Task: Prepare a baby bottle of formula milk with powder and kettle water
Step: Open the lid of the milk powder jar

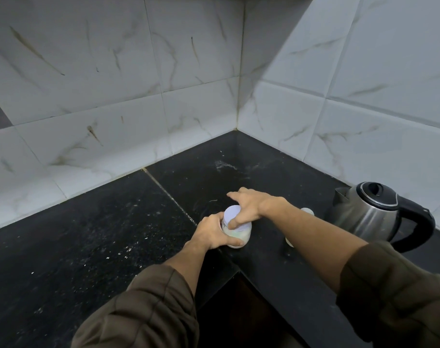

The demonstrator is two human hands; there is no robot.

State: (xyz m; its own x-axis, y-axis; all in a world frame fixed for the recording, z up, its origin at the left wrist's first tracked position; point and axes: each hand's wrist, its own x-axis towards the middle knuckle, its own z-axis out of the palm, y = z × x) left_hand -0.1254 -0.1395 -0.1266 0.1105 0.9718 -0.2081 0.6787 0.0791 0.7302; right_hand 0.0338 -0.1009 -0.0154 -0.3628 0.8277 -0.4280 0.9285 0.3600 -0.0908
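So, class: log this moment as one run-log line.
left hand: holds jar | right hand: grips lid | kettle: upright, untouched

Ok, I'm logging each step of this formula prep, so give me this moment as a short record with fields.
setting: black stone counter in a tiled corner
jar: small clear jar holding pale powder, standing on the counter
lid: white lid, on top of the jar
left hand: left hand wrapped around the jar's side
right hand: right hand on the lid from above
kettle: steel kettle with black handle, right of the jar, lid shut, untouched
other: pale object mostly hidden behind the right forearm; cannot identify
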